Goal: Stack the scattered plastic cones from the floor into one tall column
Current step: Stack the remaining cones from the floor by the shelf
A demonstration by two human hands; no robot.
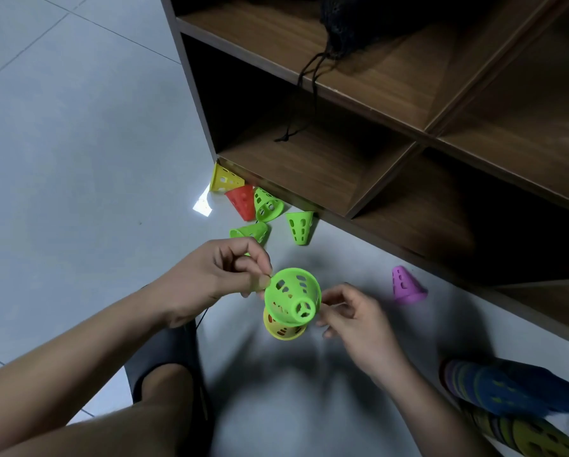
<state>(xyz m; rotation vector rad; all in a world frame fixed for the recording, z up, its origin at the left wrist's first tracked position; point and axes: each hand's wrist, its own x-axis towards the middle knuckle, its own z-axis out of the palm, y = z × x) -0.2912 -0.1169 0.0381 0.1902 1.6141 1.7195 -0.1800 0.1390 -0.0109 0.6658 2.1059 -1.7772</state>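
Note:
My left hand (223,275) pinches the rim of a green perforated cone (293,296), held tilted over a yellow cone (284,329) that stands on the floor beneath it. My right hand (349,316) hovers beside the cones with curled fingers, its fingertips near the green cone's tip; I cannot tell if they touch. Further back lie a yellow cone (223,179), a red cone (243,201) and three green cones (267,204) (252,230) (299,225). A purple cone (406,285) stands upright on the right.
A brown wooden shelf unit (392,143) runs along the back and right, with a black drawstring bag (349,24) on its shelf. Long stacks of nested cones (507,400) lie at the lower right. My knee and a dark slipper (171,367) sit at lower left on the grey tiled floor.

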